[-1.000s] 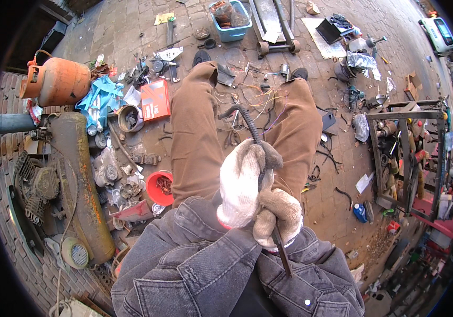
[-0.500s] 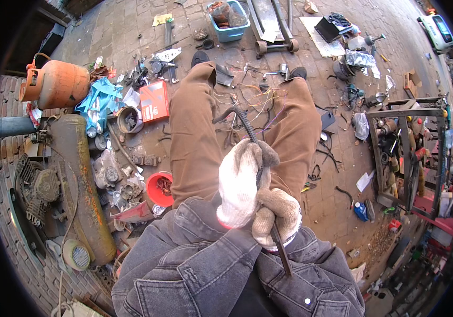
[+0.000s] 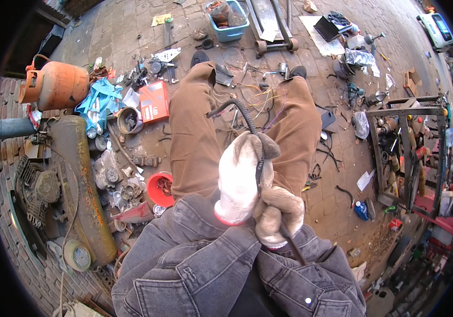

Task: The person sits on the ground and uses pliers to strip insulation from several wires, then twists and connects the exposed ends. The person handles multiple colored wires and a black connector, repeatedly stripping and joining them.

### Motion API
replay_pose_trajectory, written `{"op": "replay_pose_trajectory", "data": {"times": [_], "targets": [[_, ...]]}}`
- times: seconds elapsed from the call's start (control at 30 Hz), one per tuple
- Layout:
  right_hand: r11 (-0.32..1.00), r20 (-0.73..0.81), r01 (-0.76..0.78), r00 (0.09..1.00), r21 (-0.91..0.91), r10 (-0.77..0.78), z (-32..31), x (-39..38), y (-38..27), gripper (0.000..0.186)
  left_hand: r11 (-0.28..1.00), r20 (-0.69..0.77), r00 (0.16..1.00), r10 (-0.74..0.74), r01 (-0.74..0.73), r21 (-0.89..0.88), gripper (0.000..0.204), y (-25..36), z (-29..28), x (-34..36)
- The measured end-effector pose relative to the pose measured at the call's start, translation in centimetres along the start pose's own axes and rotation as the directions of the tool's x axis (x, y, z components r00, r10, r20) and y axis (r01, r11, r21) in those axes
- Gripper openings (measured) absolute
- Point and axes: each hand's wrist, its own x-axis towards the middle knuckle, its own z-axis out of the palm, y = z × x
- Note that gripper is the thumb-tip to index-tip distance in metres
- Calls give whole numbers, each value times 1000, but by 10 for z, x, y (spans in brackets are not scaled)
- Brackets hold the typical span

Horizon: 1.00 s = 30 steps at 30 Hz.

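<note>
Both my hands wear dirty white work gloves and are close together in front of my lap. My left hand (image 3: 239, 177) is closed round a black ribbed wire conduit (image 3: 246, 115). The conduit's far end arches up and bends to the left between my knees. Just below and to the right, my right hand (image 3: 279, 214) grips the conduit's lower stretch, fingers curled. From under that hand a dark narrow strip (image 3: 294, 248) slants toward my jacket; whether it belongs to the conduit is hidden by the glove. Thin coloured wires (image 3: 258, 98) lie on the ground between my legs.
To the left stand an orange gas cylinder (image 3: 63, 84), a rusty tank (image 3: 81, 185), a red box (image 3: 154, 101) and a red bucket (image 3: 154, 186). A blue tub (image 3: 229, 33) sits ahead. On the right is a metal frame (image 3: 406, 111) full of parts.
The conduit's free end has swung up and left into a wider arch. My right hand has turned slightly, and the strip below it now slants more to the right.
</note>
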Motion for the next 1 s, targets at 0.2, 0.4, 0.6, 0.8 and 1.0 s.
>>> {"op": "replay_pose_trajectory", "data": {"times": [0.2, 0.4, 0.6, 0.8, 1.0], "targets": [[915, -86, 232, 973, 329, -215, 0, 24, -5, 33, 958, 79, 988, -130, 146, -248, 41, 3, -3, 5], [942, -134, 121, 988, 312, -83, 11, 32, -17, 36, 958, 127, 989, -72, 104, -266, 41, 3, -9, 6], [952, -225, -14, 970, 304, 86, 24, 34, -19, 40, 993, 25, 1000, 0, 3, -117, 39, 3, -9, 7], [931, -249, -36, 959, 364, 134, 25, 36, -18, 40, 996, -15, 996, 91, -91, 4, 39, 3, -8, 4], [908, -306, -157, 907, 389, 288, 25, 38, -24, 45, 993, -13, 994, 111, -111, 49, 40, 1, -8, 4]]}}
